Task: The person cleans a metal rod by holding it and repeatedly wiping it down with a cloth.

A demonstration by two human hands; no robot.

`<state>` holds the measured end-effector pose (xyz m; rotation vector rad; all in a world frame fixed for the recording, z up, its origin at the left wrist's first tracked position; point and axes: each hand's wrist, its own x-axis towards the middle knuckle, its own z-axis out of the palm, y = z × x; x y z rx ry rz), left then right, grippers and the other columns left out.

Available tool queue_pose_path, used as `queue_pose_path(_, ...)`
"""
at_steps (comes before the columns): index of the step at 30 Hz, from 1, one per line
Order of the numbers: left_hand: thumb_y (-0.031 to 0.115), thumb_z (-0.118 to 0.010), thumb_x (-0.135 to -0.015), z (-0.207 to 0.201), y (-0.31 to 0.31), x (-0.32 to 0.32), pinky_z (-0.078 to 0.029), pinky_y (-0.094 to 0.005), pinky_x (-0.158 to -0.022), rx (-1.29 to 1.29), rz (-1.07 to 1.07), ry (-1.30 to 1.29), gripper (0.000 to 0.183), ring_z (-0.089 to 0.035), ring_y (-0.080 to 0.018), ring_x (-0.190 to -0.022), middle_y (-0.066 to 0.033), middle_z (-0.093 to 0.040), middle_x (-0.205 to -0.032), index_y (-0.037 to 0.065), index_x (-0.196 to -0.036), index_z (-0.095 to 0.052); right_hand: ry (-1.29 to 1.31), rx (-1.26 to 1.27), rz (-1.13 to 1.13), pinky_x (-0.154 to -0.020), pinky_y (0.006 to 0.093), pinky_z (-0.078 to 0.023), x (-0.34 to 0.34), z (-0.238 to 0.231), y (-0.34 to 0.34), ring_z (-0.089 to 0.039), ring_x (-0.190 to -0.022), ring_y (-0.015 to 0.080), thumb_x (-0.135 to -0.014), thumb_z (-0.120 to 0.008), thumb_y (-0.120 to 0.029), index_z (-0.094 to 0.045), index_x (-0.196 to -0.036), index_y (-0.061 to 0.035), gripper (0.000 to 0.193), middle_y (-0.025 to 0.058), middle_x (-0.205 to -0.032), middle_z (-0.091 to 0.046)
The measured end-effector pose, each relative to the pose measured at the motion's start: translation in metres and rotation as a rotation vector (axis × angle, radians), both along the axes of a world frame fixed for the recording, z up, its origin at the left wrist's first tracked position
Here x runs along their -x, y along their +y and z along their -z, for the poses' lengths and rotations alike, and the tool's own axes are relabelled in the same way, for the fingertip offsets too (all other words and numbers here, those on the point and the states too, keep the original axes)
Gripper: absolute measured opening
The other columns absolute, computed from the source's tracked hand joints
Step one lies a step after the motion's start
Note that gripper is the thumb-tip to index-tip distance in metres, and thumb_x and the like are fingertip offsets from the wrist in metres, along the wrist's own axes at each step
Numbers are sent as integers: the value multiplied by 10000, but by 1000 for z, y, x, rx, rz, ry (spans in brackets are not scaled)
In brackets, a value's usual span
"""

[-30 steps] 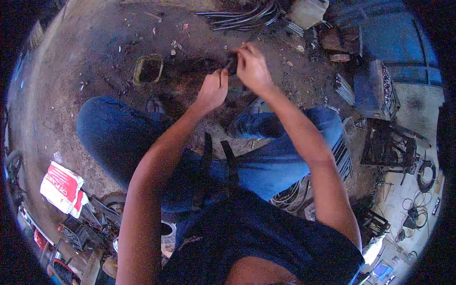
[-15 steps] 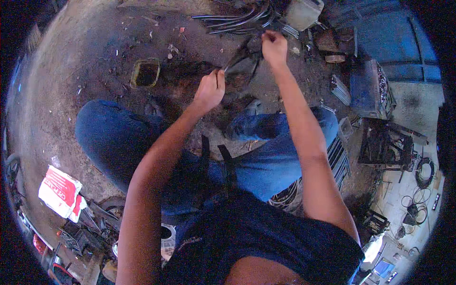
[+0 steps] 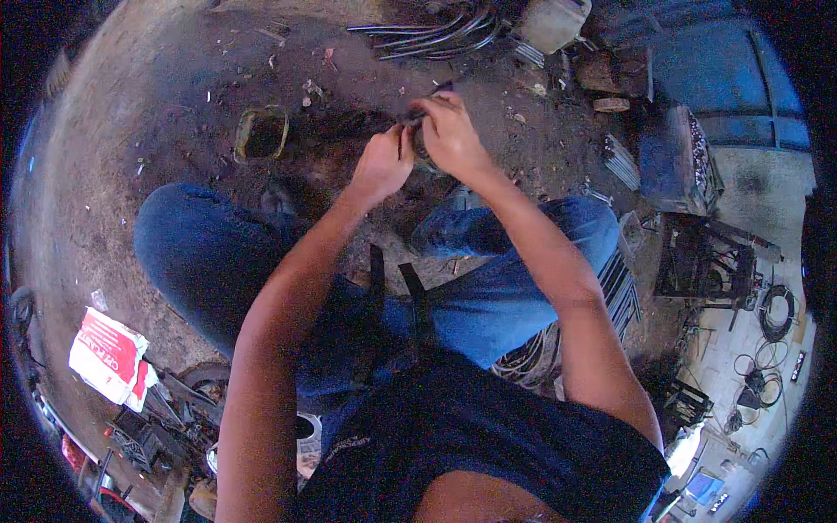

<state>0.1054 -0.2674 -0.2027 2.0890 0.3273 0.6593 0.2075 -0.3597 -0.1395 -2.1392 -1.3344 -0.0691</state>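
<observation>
Both hands meet over the dirt floor (image 3: 157, 131), ahead of the knees. Left hand (image 3: 381, 166) and right hand (image 3: 449, 135) both clench a small dark part (image 3: 418, 131); it looks black, mostly hidden between the fingers, shape unclear. To the left lies an open, rusty greenish tin (image 3: 261, 135), its inside dark, contents not discernible. A pale plastic jug (image 3: 552, 22) stands at the top beside dark bent rods (image 3: 436, 30).

Bare dirt floor (image 3: 157, 105) fills the upper left, littered with scraps. A blue metal door (image 3: 724, 87) stands at upper right, pale concrete (image 3: 758, 183) below it in bright daylight.
</observation>
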Motion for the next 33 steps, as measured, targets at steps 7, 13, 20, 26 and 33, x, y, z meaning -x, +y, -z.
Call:
queue_pose_path(7,233,-395,-936,-1,17,-6,-449,-522,-655,273,20,195,331,-565,-474,-762,-305,-580,-771,-45,-885,-570,338,-151,33,-986,398,-386,-5,-9,4,-503,-1134,333,-761,-565,24,-591,-1022,-4,264,171,-1156,-554)
queue_pose_path(13,251,-391,-945,-5,19,-4,-432,-504,-653,281,-12,85,371,-555,-475,-794,-308,-566,-765,-63,-837,-557,-47,-9,100,-979,378,-384,-7,6,2,-470,-1179,309,-796,-590,-17,-570,-1164,-72,372,167,-1215,-507)
queue_pose_path(20,246,-371,-949,0,18,-6,-430,-499,-656,289,0,87,369,-560,-469,-792,-302,-573,-783,-59,-854,-557,543,-312,102,-1039,331,-317,16,41,13,-400,-1280,288,-928,-475,-127,-438,-1320,-51,402,192,-1369,-418)
queue_pose_path(26,258,-357,-955,2,15,0,-438,-485,-683,329,19,56,370,-566,-456,-839,-310,-575,-837,-49,-904,-558,536,-324,228,-961,301,-380,24,39,25,-514,-1138,197,-912,-528,-126,-528,-1225,-2,337,148,-1214,-566)
queue_pose_path(33,262,-361,-958,-16,-5,-8,-448,-504,-640,276,94,311,395,-576,-464,-775,-322,-571,-767,-73,-867,-551,576,-458,542,-825,281,-437,-30,49,15,-580,-891,152,-845,-613,-78,-635,-985,6,165,91,-946,-643)
